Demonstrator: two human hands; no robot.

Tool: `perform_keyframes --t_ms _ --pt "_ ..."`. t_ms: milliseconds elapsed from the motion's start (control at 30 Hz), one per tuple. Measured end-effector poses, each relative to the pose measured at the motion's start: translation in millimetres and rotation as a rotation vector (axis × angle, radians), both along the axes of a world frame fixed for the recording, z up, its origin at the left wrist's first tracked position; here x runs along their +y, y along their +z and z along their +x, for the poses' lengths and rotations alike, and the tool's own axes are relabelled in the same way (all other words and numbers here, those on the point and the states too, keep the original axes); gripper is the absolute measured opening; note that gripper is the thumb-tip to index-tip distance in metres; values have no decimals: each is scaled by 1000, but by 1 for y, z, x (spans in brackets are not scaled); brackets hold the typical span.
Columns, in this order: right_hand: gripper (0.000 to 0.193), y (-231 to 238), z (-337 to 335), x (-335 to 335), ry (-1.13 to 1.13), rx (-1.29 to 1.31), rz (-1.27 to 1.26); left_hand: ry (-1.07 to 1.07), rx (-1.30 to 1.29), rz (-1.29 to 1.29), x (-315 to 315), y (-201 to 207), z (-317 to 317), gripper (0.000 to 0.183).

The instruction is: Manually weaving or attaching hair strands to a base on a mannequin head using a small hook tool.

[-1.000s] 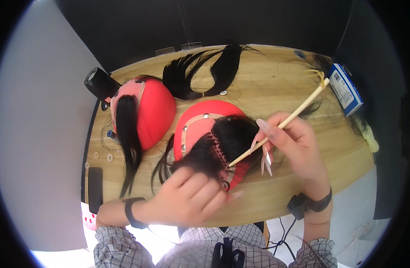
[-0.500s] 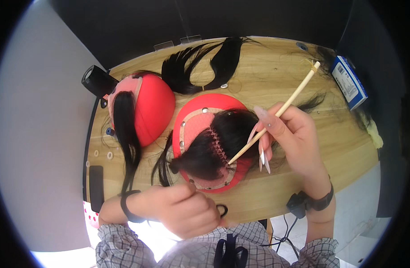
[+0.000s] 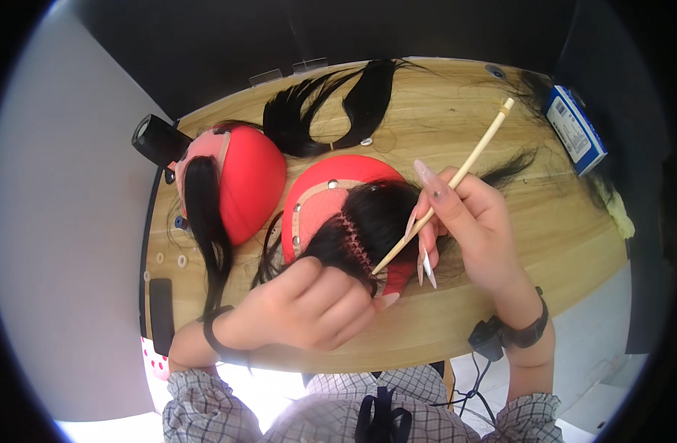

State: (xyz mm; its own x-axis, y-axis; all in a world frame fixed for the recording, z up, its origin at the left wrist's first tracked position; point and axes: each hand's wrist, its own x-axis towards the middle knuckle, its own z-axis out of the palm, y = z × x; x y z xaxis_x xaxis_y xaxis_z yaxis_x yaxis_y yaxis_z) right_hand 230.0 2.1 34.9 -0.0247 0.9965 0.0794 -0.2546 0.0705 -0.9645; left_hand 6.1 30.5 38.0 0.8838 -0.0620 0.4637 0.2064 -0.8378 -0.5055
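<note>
A red dome-shaped head form (image 3: pixel 346 165) stands before me, wearing a pink mesh wig cap (image 3: pixel 320 210) held by silver pins. Dark hair (image 3: pixel 382 210) on the cap lies to both sides of a laced-looking parting. My right hand (image 3: pixel 467 229) grips a slim wooden-handled ventilating needle (image 3: pixel 475 153), its tip at the near end of the parting; the fine point is too small to make out. At the cap's near edge is my left hand (image 3: pixel 312 306), fingers curled, thumb toward the needle tip. Whatever those fingers pinch is hidden beneath them.
Another red head form (image 3: pixel 258 184) with cap and long hair stands at left, beside a black cylinder (image 3: pixel 161 140). Behind lies a hank of dark hair (image 3: pixel 371 96). A blue-and-white box (image 3: pixel 574 129) is far right, a black slab (image 3: pixel 161 314) at the left edge.
My left hand has moved up and away from me, now covering the near edge of the wig cap. My right hand and the needle have shifted slightly left.
</note>
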Motion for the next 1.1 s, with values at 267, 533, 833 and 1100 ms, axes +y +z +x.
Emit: perform_keyframes --t_ms 267,533,833,1100 --pt "31 -3 1 -1 5 20 74 53 42 -130 -2 5 3 21" --pt "29 -3 0 -1 -4 26 66 63 107 -163 -12 11 -6 12" --pt "29 -4 -2 0 -4 20 53 -152 68 -146 -7 11 -9 11" --pt "29 -10 -1 3 -7 38 53 -502 -175 -841 3 2 -1 19"
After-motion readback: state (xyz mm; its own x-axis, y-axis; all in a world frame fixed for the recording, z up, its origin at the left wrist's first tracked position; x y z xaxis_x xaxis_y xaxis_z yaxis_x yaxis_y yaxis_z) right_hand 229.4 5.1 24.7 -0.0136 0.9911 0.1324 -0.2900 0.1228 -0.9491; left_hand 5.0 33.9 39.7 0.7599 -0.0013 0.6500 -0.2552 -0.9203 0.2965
